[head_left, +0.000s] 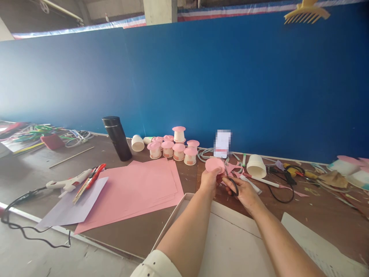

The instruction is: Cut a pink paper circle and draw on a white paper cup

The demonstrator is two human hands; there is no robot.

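My left hand [211,180] is closed on a round piece of pink paper [213,164], thumb on top of it. In my right hand [242,190] is a pair of scissors [234,186] with black handles; its blades lie at the right edge of the pink circle. Whether the blades are parted I cannot tell. Pink paper scraps [233,168] lie just behind and to the right of the hands. Below my forearms is a shallow pale box lid [230,238].
Several paper cups with pink round tops [178,151] stand at the blue partition [230,84]. Left are a black bottle [117,138], pink sheets [135,188], a glue gun [69,181] and a red utility knife [90,182]. A white cup [256,166] and cords are right.
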